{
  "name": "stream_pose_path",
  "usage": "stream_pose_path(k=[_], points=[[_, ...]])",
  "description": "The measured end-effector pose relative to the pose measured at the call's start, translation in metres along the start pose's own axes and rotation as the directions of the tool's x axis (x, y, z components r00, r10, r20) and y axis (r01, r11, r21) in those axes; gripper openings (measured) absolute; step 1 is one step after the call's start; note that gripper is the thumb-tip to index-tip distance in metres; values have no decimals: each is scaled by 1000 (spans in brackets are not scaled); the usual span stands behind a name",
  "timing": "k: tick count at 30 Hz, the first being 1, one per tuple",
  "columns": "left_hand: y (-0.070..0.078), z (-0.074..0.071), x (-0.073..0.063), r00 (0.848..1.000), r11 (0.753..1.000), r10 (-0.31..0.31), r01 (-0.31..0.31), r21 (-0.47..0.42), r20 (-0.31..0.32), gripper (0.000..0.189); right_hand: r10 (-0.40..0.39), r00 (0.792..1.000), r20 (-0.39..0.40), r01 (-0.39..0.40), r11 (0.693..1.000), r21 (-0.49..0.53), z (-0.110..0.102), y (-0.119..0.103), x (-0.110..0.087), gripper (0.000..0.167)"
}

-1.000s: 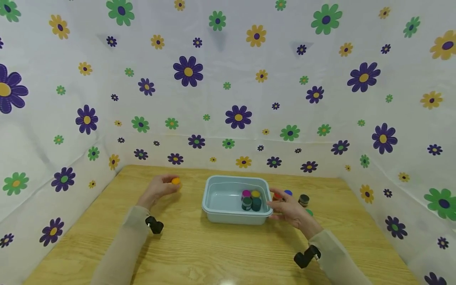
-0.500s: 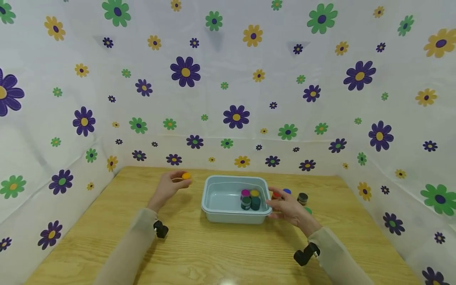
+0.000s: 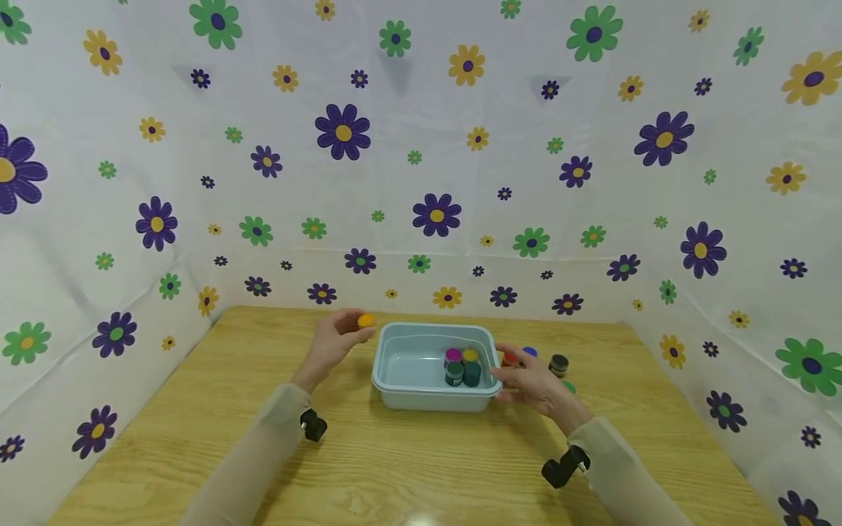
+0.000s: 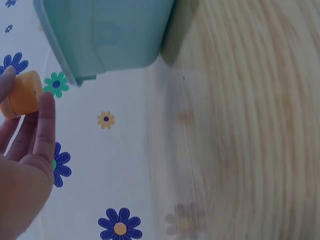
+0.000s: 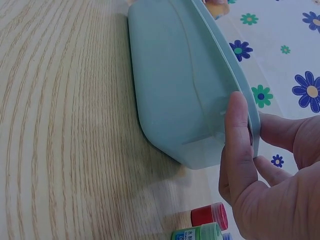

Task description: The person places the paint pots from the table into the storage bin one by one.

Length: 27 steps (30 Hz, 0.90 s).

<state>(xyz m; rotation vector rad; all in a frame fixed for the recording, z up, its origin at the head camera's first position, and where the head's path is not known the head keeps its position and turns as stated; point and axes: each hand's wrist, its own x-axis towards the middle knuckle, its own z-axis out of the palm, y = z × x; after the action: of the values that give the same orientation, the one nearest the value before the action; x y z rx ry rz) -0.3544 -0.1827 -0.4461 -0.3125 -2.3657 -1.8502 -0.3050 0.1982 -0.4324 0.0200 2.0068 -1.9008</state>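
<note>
The orange jar (image 3: pixel 366 321) looks small, light and stiff, so a modest pinch should carry it; its smooth, rounded side could turn or slip if the grip loosens, and I'd judge it sturdy rather than fragile. The best hold is around its side, where the left hand (image 3: pixel 335 340) has it, thumb against the fingers. It sits out at the fingertips, beyond the palm, on the side facing the pale blue tub (image 3: pixel 430 402), above the counter (image 3: pixel 375 467) and just beside the tub's far left corner. The tub seems to be thin, slightly flexible plastic, best taken by its lip; the right hand (image 3: pixel 536 383) pinches that lip at the right end, near four jars (image 3: pixel 454 355) inside.
</note>
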Motion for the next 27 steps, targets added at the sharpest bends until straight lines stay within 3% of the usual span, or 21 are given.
stream_pose_path(k=[6, 12, 20, 27], points=[[6, 14, 0, 998, 998, 58, -58, -23, -24, 50, -2, 1000, 6, 2, 1000, -3, -1, 1, -1, 68], [10, 25, 1, 997, 997, 53, -56, -61, -47, 47, 3, 1000, -8, -3, 1000, -3, -1, 0, -1, 68], [15, 38, -1, 999, 996, 40, -38, -84, 16, 41, 10, 1000, 1, -10, 1000, 2, -1, -1, 0, 68], [18, 49, 0, 998, 1000, 10, -9, -26, 57, 43, 5, 1000, 4, -5, 1000, 0, -1, 0, 0, 68]])
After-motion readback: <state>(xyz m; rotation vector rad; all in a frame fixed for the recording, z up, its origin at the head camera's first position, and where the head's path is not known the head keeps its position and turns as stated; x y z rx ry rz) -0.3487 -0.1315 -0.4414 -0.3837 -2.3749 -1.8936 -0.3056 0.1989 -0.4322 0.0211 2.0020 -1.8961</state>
